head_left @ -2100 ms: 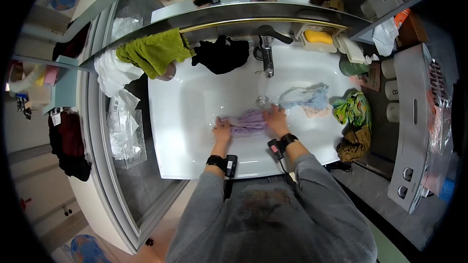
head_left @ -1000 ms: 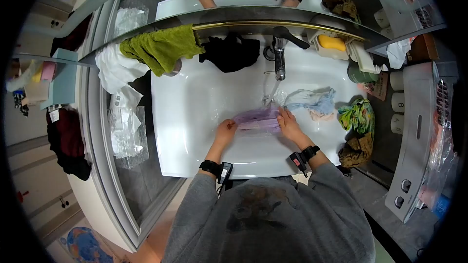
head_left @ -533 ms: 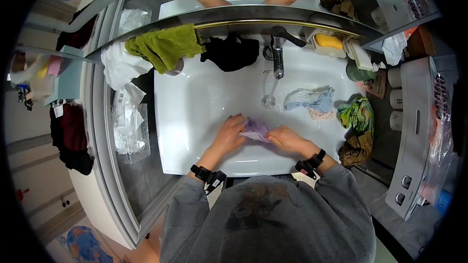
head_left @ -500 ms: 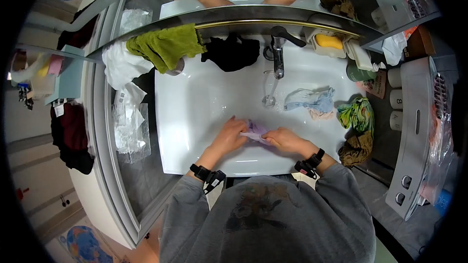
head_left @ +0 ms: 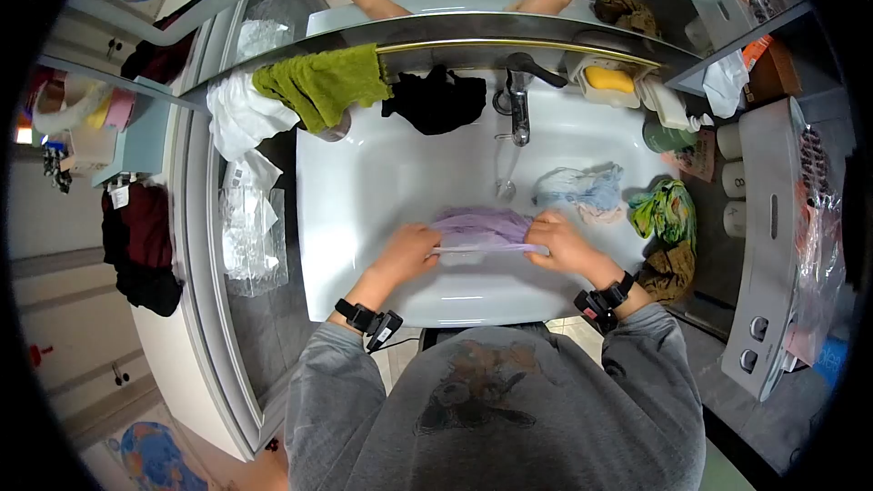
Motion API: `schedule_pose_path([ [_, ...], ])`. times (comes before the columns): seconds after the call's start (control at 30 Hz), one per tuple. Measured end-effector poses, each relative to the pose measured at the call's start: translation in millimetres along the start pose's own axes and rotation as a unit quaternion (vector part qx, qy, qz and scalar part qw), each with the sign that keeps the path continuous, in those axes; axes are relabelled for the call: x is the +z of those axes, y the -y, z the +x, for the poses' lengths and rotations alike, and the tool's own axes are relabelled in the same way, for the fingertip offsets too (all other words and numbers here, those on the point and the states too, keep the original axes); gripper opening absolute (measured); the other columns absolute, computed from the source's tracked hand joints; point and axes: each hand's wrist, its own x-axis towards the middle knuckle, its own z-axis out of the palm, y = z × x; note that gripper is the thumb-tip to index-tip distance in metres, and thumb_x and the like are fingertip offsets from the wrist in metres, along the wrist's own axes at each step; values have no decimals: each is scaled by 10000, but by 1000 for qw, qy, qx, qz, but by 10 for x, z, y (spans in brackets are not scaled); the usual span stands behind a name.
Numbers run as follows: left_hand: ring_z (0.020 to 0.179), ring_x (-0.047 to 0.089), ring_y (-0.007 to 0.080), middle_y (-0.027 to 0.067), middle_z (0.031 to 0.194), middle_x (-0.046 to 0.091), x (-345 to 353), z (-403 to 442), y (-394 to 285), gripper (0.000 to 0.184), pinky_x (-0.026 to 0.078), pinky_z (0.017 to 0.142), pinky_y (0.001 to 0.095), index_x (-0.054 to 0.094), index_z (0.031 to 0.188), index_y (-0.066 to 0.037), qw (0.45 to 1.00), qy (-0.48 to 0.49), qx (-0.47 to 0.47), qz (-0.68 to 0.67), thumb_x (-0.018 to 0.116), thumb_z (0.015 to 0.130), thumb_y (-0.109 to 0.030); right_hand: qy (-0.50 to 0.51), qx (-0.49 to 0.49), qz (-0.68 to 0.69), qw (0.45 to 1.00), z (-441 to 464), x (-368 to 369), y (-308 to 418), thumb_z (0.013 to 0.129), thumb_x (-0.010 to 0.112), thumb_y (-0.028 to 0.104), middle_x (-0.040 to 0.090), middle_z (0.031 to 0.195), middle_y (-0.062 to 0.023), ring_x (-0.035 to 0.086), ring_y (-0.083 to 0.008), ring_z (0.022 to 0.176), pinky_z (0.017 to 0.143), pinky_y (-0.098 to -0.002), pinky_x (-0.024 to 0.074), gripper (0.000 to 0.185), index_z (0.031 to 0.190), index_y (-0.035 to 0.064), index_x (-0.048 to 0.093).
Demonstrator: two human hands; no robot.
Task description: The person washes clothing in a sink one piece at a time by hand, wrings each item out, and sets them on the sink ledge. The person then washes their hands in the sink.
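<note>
A thin light-purple cloth (head_left: 484,225) is stretched sideways between my two hands, low over the front half of the white sink (head_left: 364,177). My left hand (head_left: 411,249) pinches its left end with closed fingers. At the other end my right hand (head_left: 562,244) grips it, thumb and fingers together. The edge nearest me is pulled into a straight band, while the rest bunches up behind it. I cannot tell what kind of garment it is. A wet pale-blue cloth (head_left: 579,185) lies in the basin, right of the drain.
At the sink's back stands the faucet (head_left: 519,107), with a black cloth (head_left: 435,102) to its left. A green towel (head_left: 323,86) hangs from the rail. Back right are yellow soap (head_left: 608,80) and a green bottle (head_left: 668,135). A patterned cloth (head_left: 664,211) drapes the right rim.
My hands have moved apart, left hand leftward and right hand rightward. The purple cloth, bunched small between them before, is now spread wide.
</note>
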Motion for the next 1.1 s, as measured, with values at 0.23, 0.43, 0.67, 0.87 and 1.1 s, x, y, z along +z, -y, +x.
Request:
schedule_pose_path([
  [0.23, 896, 480, 261, 108, 887, 553, 376, 3, 221, 220, 377, 714, 366, 513, 840, -54, 972, 1, -112, 206, 588, 638, -100, 100, -58, 33, 993, -40, 183, 226, 648, 571, 173, 540, 766, -87, 515, -238, 748, 605, -361, 437, 176, 771, 50, 541],
  [0.43, 980, 445, 198, 87, 935, 548, 152, 125, 177, 199, 337, 784, 348, 526, 812, -62, 932, -94, -51, 345, 590, 629, -104, 93, 151, -164, 971, -119, 325, 158, 718, 546, 196, 511, 946, -101, 533, -252, 778, 595, -367, 463, 228, 902, 66, 509],
  [0.67, 858, 480, 224, 80, 817, 544, -286, 77, -260, 174, 346, 780, 362, 516, 714, -74, 957, -74, -108, 258, 629, 617, -166, -83, 161, -151, 972, -78, 126, 143, 731, 556, 191, 502, 945, -92, 535, -246, 752, 583, -344, 463, 209, 898, 76, 508],
  [0.87, 722, 515, 252, 61, 669, 544, 56, -166, -163, 267, 350, 809, 371, 518, 833, -67, 986, 29, 30, 160, 630, 636, -209, 23, 210, -41, 977, -284, 216, -17, 693, 581, 146, 522, 794, -114, 535, -264, 729, 586, -369, 441, 199, 857, 55, 515],
  [1.1, 1006, 449, 272, 136, 1123, 455, 733, 246, 281, 371, 319, 883, 391, 493, 1045, -54, 979, -76, -92, 168, 557, 694, -154, -191, 289, 61, 936, 112, 925, -484, 696, 554, 136, 481, 1063, -171, 524, -323, 838, 699, -351, 445, 293, 975, 56, 509],
])
